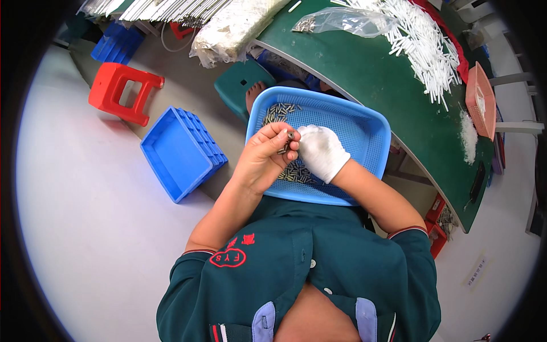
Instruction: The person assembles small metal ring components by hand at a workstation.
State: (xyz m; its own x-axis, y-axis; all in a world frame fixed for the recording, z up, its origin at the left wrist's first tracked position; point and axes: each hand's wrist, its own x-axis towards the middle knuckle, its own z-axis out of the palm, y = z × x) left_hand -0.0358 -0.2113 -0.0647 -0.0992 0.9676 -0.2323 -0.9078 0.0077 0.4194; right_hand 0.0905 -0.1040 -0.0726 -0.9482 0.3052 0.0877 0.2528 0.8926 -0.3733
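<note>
My left hand (263,158) is bare and closed on several small metal cylinders (290,135), one of them pinched at the fingertips with its round end showing. My right hand (322,153), in a white glove with a grey smudge, is curled close beside the left fingertips. Its fingers are turned away, so what they hold, if anything, is hidden. Both hands are over a blue perforated plastic basket (364,128) resting at my lap. More of the small brass-coloured metal cylinders (296,172) lie loose along the basket's left side and near edge.
A green table (364,68) curves along the right, bearing a heap of white sticks (424,54) and a clear plastic bag (347,21). At left stand a blue crate (176,157) and a red stool (122,94). A foot rests on a green stool (236,85) beyond the basket.
</note>
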